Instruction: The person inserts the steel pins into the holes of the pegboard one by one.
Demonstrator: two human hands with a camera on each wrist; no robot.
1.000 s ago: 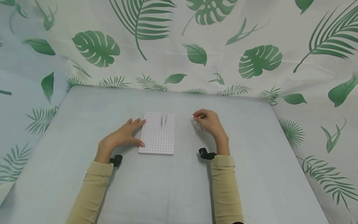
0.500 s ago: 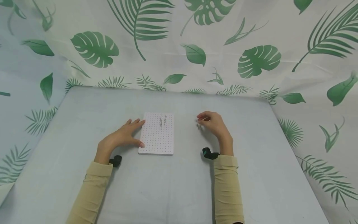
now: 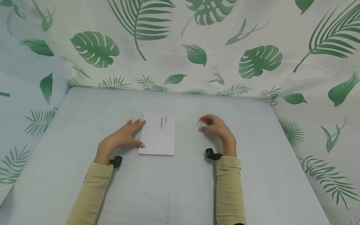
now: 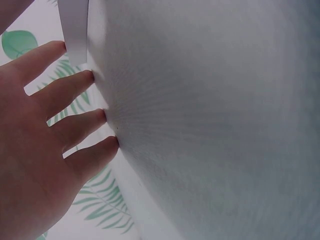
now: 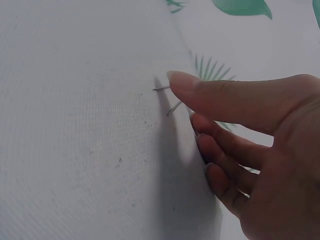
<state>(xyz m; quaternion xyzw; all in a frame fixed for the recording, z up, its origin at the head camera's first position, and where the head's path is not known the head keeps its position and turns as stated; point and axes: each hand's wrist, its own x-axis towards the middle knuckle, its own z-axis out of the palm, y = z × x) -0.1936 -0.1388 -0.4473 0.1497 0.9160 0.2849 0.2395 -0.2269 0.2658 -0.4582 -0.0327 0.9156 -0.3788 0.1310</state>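
Observation:
My left hand (image 3: 125, 136) lies spread along the left side of a white pegboard (image 3: 158, 140), its thumb and fingertips at the edge. In the left wrist view the fingers of the left hand (image 4: 45, 120) are straight and apart, beside the white board edge (image 4: 75, 32). Several thin dark needles (image 3: 162, 122) stand in the board's far part. On the right, my right hand (image 3: 215, 126) is at two needles (image 3: 198, 125) on the table, thumb and forefinger apart around one. In the right wrist view, needle ends (image 5: 172, 109) show past the thumb; the forefinger is mostly hidden.
A pale cloth covers the table (image 3: 185, 187). Behind it and at the sides hang leaf-print sheets (image 3: 174, 47). A small black wrist camera (image 3: 212, 154) sits at the right cuff, another wrist camera (image 3: 116, 161) at the left.
My right hand has moved slightly right and towards me. Its thumb and forefinger, together before, have spread apart at the needles. The left hand and the board hold still.

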